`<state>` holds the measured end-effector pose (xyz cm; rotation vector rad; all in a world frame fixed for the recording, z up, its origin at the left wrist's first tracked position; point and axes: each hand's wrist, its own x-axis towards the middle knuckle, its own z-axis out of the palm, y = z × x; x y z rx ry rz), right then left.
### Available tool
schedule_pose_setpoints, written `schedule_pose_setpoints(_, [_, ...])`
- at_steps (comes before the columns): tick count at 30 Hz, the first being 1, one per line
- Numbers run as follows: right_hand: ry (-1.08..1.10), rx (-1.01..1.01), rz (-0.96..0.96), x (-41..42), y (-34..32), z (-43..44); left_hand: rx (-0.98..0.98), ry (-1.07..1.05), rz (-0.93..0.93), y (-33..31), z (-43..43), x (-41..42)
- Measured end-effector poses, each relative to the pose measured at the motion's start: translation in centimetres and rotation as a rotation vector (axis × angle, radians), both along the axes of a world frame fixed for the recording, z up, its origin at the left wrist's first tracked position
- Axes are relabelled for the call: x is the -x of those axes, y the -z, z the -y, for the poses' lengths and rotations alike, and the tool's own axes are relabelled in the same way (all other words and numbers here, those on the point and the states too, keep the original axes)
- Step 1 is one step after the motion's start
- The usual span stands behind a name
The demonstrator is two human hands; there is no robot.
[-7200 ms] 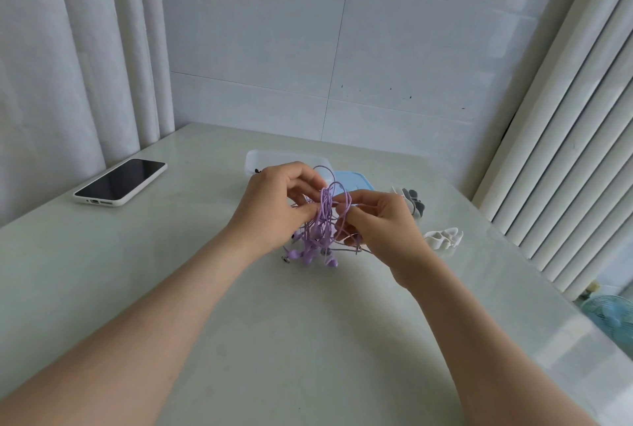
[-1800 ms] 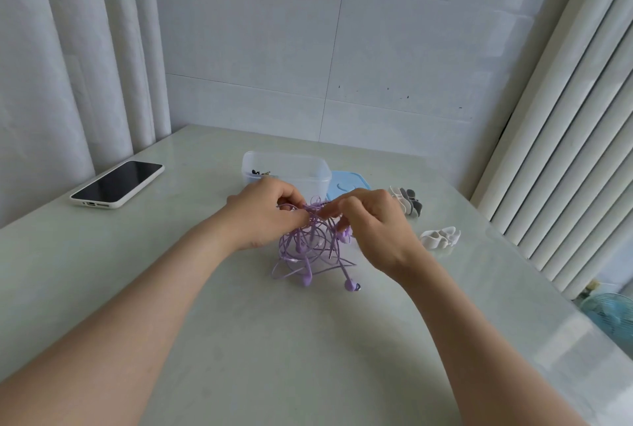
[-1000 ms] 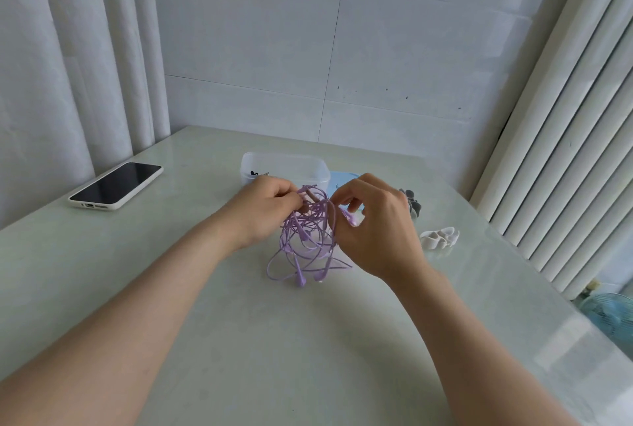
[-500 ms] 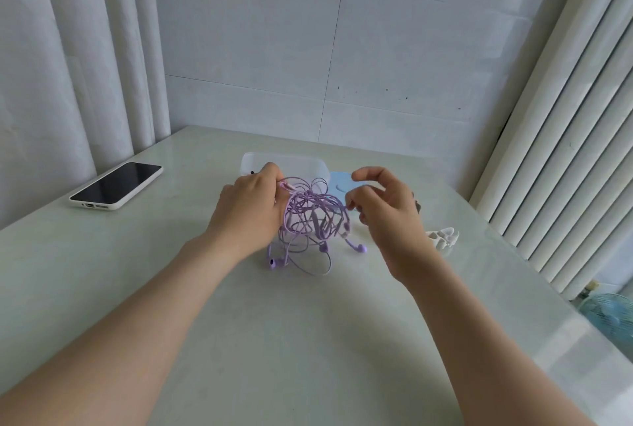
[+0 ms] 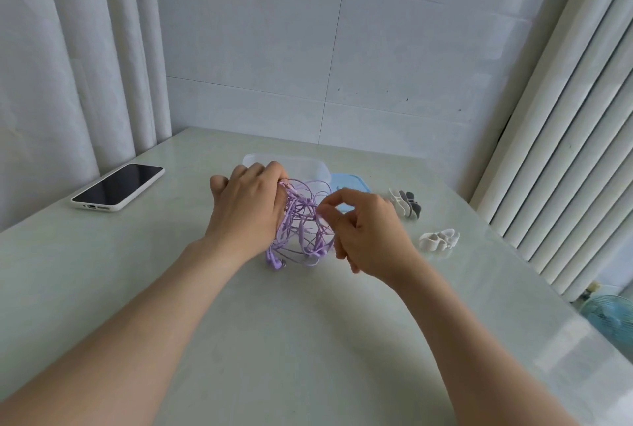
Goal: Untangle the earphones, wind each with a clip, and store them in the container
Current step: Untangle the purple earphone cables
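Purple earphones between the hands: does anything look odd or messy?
Yes: the purple earphones are one knotted snarl of loops, gripped by the left hand while the right hand pinches a strand. Nothing looks spilled or broken.

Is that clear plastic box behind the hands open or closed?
Open. The clear container has no cover on its rim; a blue lid lies flat beside it, to its right.

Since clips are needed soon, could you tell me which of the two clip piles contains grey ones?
The farther pile, beside the blue lid; the nearer pile is entirely white.
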<state>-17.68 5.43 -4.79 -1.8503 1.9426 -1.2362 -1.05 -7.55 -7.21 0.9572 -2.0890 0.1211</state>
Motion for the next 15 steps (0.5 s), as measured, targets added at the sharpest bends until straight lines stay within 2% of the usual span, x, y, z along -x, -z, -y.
schedule_pose_setpoints(7, [0.096, 0.29, 0.348, 0.1, -0.7, 0.4, -0.051, -0.065, 0.007, -0.1, -0.3, 0.5])
schedule_pose_setpoints(10, [0.122, 0.39, 0.705, 0.9, -1.5, 0.5, -0.133, -0.071, 0.001, 0.1, 0.3, 0.1])
schedule_pose_setpoints(13, [0.044, 0.347, 1.074, 1.3, -2.3, 0.1, -0.151, -0.032, 0.016, 0.2, 0.3, 0.1])
schedule_pose_setpoints(15, [0.001, 0.307, 1.184, 1.3, -2.4, -0.2, -0.166, 0.023, 0.021, 0.0, -0.1, 0.3])
